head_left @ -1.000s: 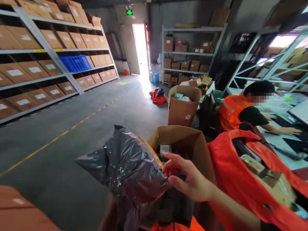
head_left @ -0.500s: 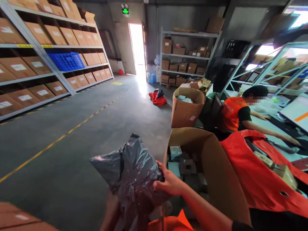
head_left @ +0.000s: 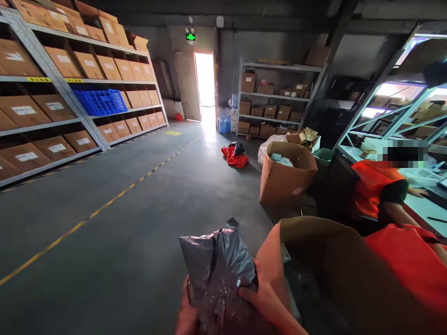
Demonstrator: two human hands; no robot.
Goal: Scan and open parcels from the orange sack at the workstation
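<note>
A grey plastic mailing bag, crumpled and shiny, is held between my two hands low in the middle of the view. My right hand grips its right side, thumb lying over the front. On its left side is my left hand, closed round the edge, its fingers partly hidden behind the plastic. Whatever the bag contains is out of sight. Just right of my right hand stands a large open cardboard box, its inside dark, with some small boxes dimly visible.
Shelves of labelled cartons and blue crates line the left. A red and black bag lies on the floor. Another tall carton stands beyond. At right, a person in an orange vest sits at a desk beside red fabric.
The view has shifted, and the large box now sits lower and farther right. The bag has moved right in the picture, and my left hand has come into clearer sight on its left edge.
</note>
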